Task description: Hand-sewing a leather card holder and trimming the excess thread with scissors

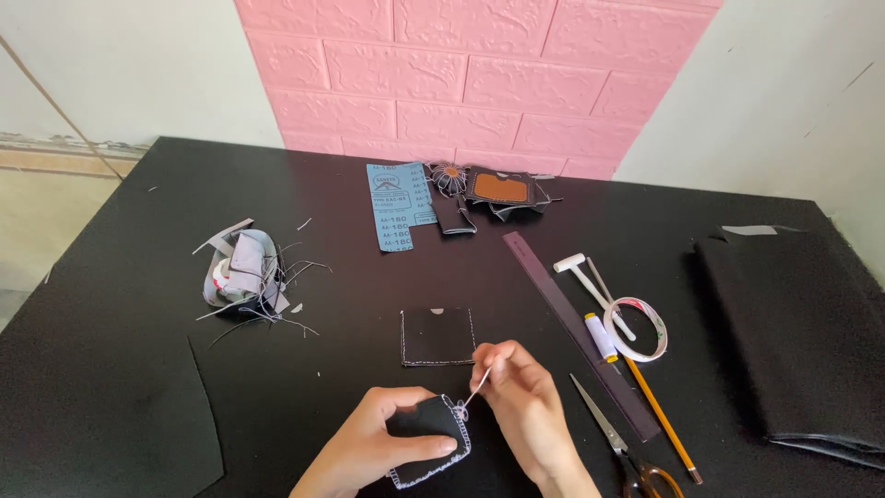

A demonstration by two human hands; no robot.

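there, black patch (431,426) under left hand (369,447)

A black table (138,277) carries a stitched black square (437,336), a ruler (576,332), scissors (622,447), a pencil (659,410) and a thread spool (600,337). Sandpaper (395,205), a scrap pile (244,275), a small hammer (590,284) and folded black cloth (802,332) lie there too.

Look past your work and you'll find the black table (138,277) well stocked. Toward its far edge lie a blue sheet of sandpaper (394,206) and a small black leather piece with a brown patch (501,189). Toward the left edge sits a heap of grey scraps and loose threads (244,275). On the right — a long dark ruler (576,332), a white mallet (593,283), a thread spool (600,337), a coiled tape measure (641,330), a pencil (660,417), scissors (619,444) — and folded black fabric (797,332) by the right edge.
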